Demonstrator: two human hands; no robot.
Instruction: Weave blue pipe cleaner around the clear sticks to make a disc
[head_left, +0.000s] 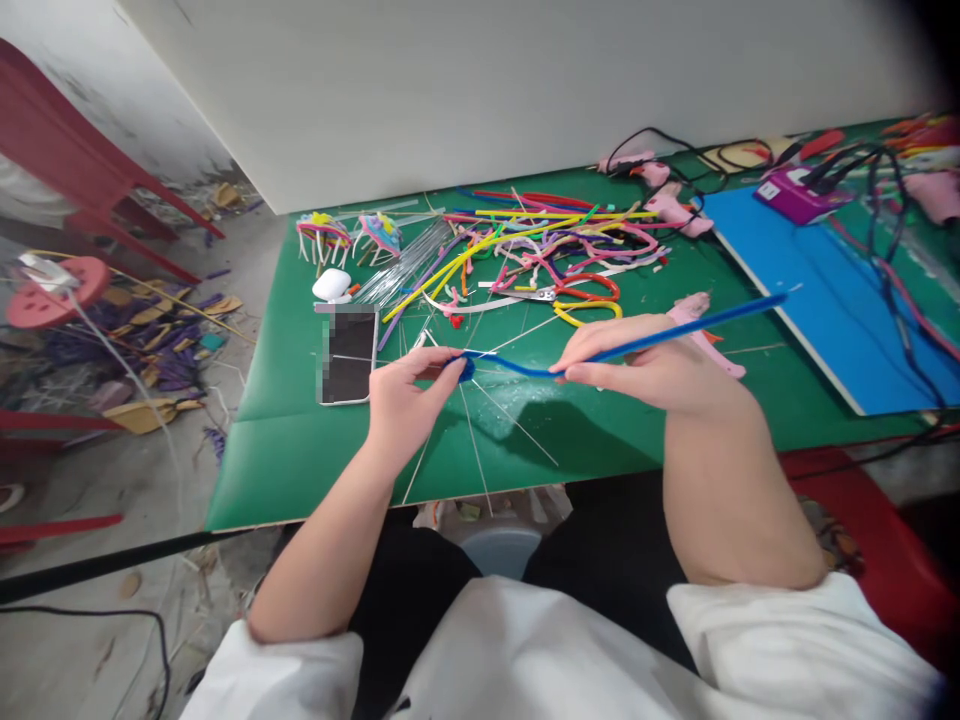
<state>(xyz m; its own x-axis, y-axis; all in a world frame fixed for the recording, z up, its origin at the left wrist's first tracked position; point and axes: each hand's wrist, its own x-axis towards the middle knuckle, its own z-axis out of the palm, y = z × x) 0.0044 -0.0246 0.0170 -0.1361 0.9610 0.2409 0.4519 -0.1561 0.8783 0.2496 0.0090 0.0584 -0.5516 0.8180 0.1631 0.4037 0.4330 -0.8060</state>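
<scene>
From the head camera, the left hand (405,395) pinches the coiled end of a blue pipe cleaner (645,340), and the right hand (645,365) grips its middle between thumb and fingers. Beyond both hands lies a pile of pipe cleaners (540,245); a phone (347,352) sits just left of the left hand.
</scene>
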